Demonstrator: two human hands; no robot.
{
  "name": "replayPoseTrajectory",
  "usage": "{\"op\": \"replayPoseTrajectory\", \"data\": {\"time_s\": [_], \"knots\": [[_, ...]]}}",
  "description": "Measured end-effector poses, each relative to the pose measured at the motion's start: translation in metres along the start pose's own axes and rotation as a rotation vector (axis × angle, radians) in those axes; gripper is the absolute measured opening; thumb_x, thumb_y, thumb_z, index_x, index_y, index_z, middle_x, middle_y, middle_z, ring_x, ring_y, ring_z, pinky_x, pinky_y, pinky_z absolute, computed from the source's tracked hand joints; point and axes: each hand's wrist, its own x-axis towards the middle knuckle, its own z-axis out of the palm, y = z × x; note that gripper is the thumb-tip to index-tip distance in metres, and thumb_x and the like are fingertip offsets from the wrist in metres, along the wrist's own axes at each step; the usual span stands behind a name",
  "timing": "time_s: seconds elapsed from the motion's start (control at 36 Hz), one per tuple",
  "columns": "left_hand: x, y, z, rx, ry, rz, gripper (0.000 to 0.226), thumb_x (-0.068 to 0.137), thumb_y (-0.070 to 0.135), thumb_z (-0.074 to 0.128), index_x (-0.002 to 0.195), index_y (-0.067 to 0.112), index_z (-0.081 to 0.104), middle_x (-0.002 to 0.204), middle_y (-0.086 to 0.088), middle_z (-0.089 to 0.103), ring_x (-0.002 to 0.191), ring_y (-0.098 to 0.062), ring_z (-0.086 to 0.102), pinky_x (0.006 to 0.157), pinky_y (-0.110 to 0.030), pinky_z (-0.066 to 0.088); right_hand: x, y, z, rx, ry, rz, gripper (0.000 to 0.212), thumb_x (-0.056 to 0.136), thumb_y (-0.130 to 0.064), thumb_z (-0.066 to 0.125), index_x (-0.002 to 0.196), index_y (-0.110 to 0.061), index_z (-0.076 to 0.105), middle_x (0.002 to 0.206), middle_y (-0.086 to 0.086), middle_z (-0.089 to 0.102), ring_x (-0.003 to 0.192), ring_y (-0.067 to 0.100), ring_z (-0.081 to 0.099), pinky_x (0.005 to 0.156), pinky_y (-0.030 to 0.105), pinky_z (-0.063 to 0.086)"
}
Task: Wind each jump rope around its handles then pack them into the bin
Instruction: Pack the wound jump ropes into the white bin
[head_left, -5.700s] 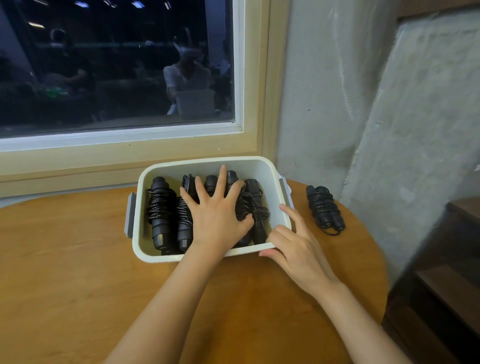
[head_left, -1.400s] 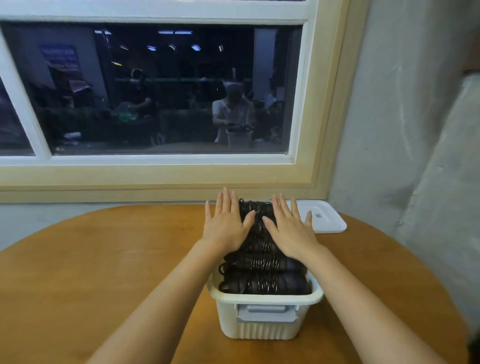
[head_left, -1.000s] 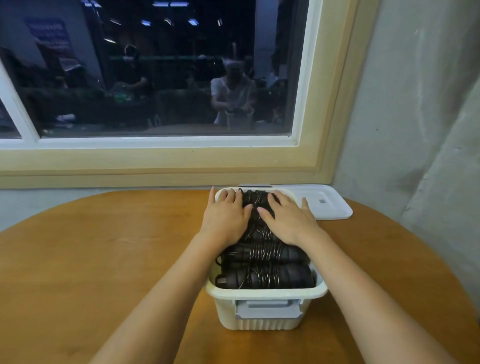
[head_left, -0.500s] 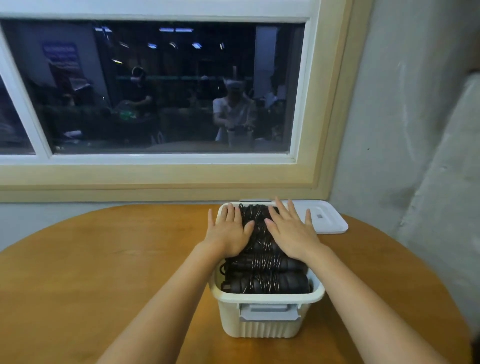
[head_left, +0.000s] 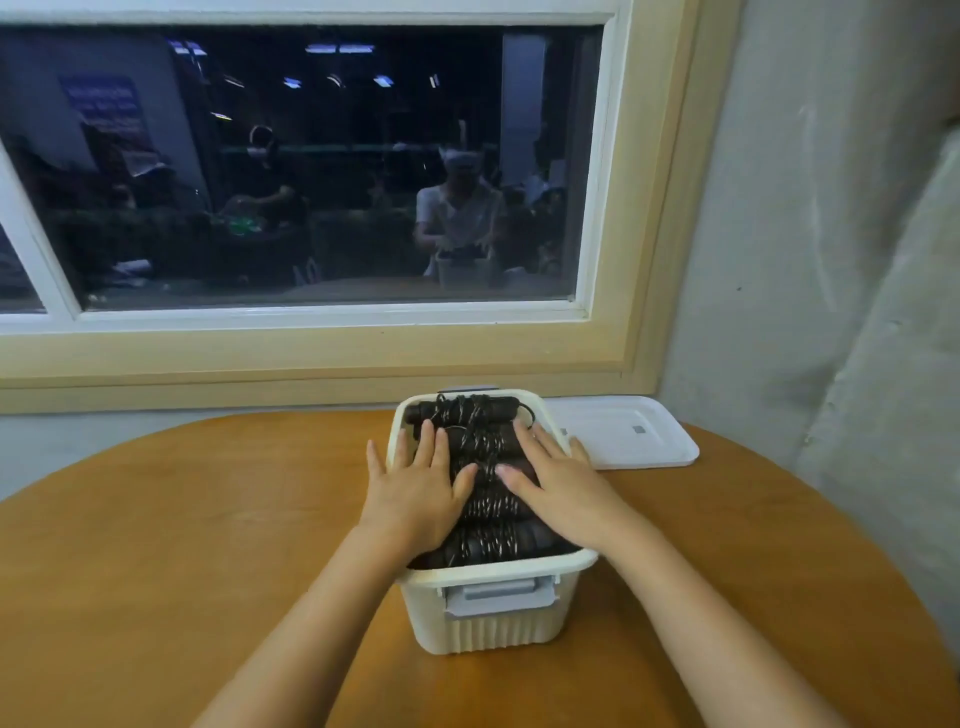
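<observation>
— Left grip (head_left: 415, 493) first: how does it lie?
— Wide and flat, with the fingers straight. The palm presses down on the wound jump ropes (head_left: 485, 452), and the little finger reaches past the left rim of the bin (head_left: 498, 569).
— And the ropes themselves?
— They are black bundles, cord wrapped round the handles. They lie crosswise in the cream bin, heaped up to its rim. The bin stands on the round wooden tabletop (head_left: 182, 545), its grey latch (head_left: 491, 597) facing the person.
— Right grip (head_left: 561, 488)?
— Just as wide, fingers straight, resting on the right half of the bundles. Its thumb lies near the left thumb, and it clasps nothing.
— Further right?
— A white lid (head_left: 623, 434) lies flat on the tabletop, just beside the bin's far right corner. Behind everything there is a dark window (head_left: 311, 171).
</observation>
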Motion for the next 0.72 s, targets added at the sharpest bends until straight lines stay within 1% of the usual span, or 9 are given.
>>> {"op": "replayPoseTrajectory", "data": {"time_s": [0.08, 0.14, 0.19, 0.28, 0.36, 0.5, 0.58, 0.64, 0.72], "knots": [[0.013, -0.012, -0.002, -0.002, -0.005, -0.058, 0.069, 0.101, 0.056, 0.005, 0.157, 0.018, -0.006, 0.165, 0.0, -0.013, 0.15, -0.031, -0.015, 0.115, -0.062, -0.009, 0.019, 0.0, -0.003, 0.518, 0.123, -0.082, 0.056, 0.106, -0.042, 0.033, 0.158, -0.03, 0.016, 0.161, -0.012, 0.018, 0.149, 0.01, 0.01, 0.115, 0.023, 0.011], [0.019, -0.019, -0.002, 0.0, -0.01, -0.091, 0.067, 0.101, 0.056, 0.005, 0.158, 0.021, -0.006, 0.164, 0.003, -0.014, 0.148, -0.037, -0.018, 0.113, -0.066, -0.009, 0.036, 0.021, 0.001, 0.631, 0.287, -0.028, 0.048, 0.108, -0.032, 0.033, 0.155, -0.024, 0.028, 0.156, -0.01, 0.029, 0.145, 0.006, 0.022, 0.111, 0.02, 0.017], [0.022, -0.025, -0.002, -0.012, -0.017, -0.102, 0.066, 0.101, 0.056, 0.005, 0.157, 0.024, -0.008, 0.163, 0.008, -0.017, 0.147, -0.043, -0.019, 0.113, -0.067, -0.008, 0.056, 0.056, 0.009, 0.431, 0.398, 0.085, 0.046, 0.108, -0.03, 0.032, 0.154, -0.022, 0.031, 0.161, -0.004, 0.028, 0.149, 0.015, 0.023, 0.119, 0.031, 0.02], [0.028, -0.031, -0.001, -0.019, -0.02, -0.089, 0.065, 0.101, 0.056, 0.006, 0.157, 0.027, -0.01, 0.162, 0.012, -0.019, 0.146, -0.045, -0.017, 0.114, -0.066, -0.005, 0.078, 0.103, 0.025, 0.062, 0.205, 0.213, 0.052, 0.109, -0.03, 0.029, 0.158, -0.023, 0.015, 0.167, -0.002, 0.006, 0.154, 0.023, 0.001, 0.123, 0.049, 0.012], [0.033, -0.035, -0.001, -0.02, -0.018, -0.078, 0.065, 0.101, 0.056, 0.007, 0.157, 0.028, -0.01, 0.161, 0.013, -0.02, 0.147, -0.044, -0.016, 0.116, -0.064, -0.003, 0.087, 0.125, 0.036, -0.156, 0.021, 0.215, 0.058, 0.109, -0.033, 0.029, 0.159, -0.026, 0.001, 0.167, -0.003, -0.005, 0.153, 0.023, -0.009, 0.123, 0.053, 0.003], [0.04, -0.039, -0.001, -0.024, -0.022, -0.058, 0.065, 0.101, 0.056, 0.008, 0.157, 0.028, -0.009, 0.161, 0.013, -0.02, 0.148, -0.043, -0.015, 0.117, -0.061, -0.002, 0.095, 0.139, 0.047, -0.285, 0.083, 0.185, 0.054, 0.104, -0.041, 0.042, 0.154, -0.024, 0.029, 0.159, 0.0, 0.031, 0.148, 0.021, 0.025, 0.121, 0.05, 0.013], [0.041, -0.04, -0.001, -0.043, -0.023, -0.048, 0.064, 0.102, 0.055, 0.009, 0.157, 0.026, -0.007, 0.162, 0.011, -0.016, 0.148, -0.043, -0.013, 0.121, -0.055, 0.004, 0.091, 0.145, 0.049, -0.327, 0.206, 0.146, 0.029, 0.099, -0.042, 0.052, 0.123, -0.027, 0.057, 0.127, -0.004, 0.056, 0.124, 0.018, 0.049, 0.111, 0.039, 0.032], [0.04, -0.04, -0.002, -0.053, -0.024, -0.042, 0.064, 0.102, 0.054, 0.01, 0.157, 0.026, -0.006, 0.163, 0.01, -0.014, 0.148, -0.043, -0.012, 0.122, -0.051, 0.006, 0.082, 0.149, 0.047, -0.338, 0.257, 0.12, 0.014, 0.096, -0.043, 0.057, 0.097, -0.029, 0.055, 0.112, -0.006, 0.058, 0.11, 0.017, 0.051, 0.098, 0.032, 0.036], [0.037, -0.039, -0.003, -0.072, -0.026, -0.035, 0.063, 0.103, 0.053, 0.011, 0.158, 0.026, -0.004, 0.164, 0.011, -0.012, 0.149, -0.042, -0.011, 0.121, -0.048, 0.01, 0.067, 0.156, 0.044, -0.319, 0.342, 0.07, 0.017, 0.093, -0.037, 0.065, 0.085, -0.029, 0.053, 0.103, -0.007, 0.059, 0.099, 0.016, 0.05, 0.088, 0.029, 0.037]]}}
